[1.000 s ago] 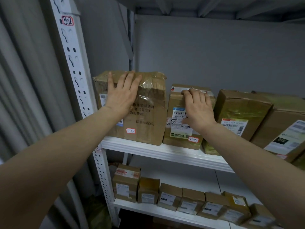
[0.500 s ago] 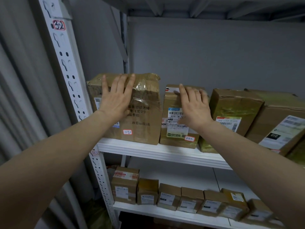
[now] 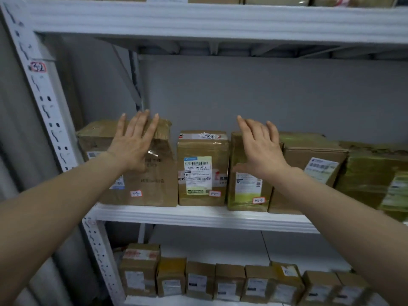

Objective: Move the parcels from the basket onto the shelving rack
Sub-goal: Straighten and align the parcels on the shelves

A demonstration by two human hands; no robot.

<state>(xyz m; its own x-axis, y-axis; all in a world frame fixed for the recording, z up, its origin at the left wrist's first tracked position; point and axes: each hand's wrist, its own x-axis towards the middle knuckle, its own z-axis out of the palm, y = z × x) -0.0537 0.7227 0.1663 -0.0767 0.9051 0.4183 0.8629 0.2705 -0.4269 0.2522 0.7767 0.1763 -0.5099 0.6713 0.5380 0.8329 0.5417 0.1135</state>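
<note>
Brown parcels stand in a row on the middle shelf (image 3: 198, 216) of a white rack. My left hand (image 3: 134, 142) lies flat with straight fingers on the front of the large taped parcel (image 3: 159, 180) at the left end. Beside it stands a narrower parcel (image 3: 202, 168) with a white barcode label, untouched. My right hand (image 3: 259, 146) is open with spread fingers in front of the third parcel (image 3: 247, 191), a tape-wrapped box; whether it touches the box is unclear. No basket is in view.
More parcels (image 3: 313, 168) fill the shelf to the right. The lower shelf holds several small boxes (image 3: 201, 281). An upper shelf (image 3: 220, 21) runs overhead. A perforated upright (image 3: 44, 111) marked 32 stands at the left, with grey curtain beside it.
My right hand left the barcode-label parcel and moved right to the third parcel. My left hand stays on the large parcel. The view tilted up, showing the upper shelf.
</note>
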